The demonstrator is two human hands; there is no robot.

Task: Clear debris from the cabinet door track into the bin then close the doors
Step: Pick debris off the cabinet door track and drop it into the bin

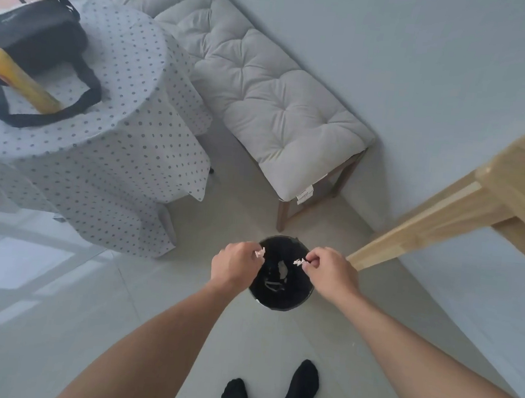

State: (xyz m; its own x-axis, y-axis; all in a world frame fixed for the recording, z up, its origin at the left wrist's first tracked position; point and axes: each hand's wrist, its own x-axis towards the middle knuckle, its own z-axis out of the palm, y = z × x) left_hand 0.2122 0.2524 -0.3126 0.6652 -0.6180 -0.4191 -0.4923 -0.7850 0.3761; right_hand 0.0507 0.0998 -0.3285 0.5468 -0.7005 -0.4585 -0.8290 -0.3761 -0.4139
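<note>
White crumpled scrap is being pinched in the fingers of my left hand, which is hovering over the left rim of the black bin. To its right, a second scrap is being gripped by my right hand, hovering over the right rim. Both pieces of debris are hanging directly above the open mouth, pointing inward toward each other, with the bin standing on the floor straight below. Judgement: neither hand is needing to travel; a simple release should be dropping both pieces inside. The cabinet doors are not in view.
</note>
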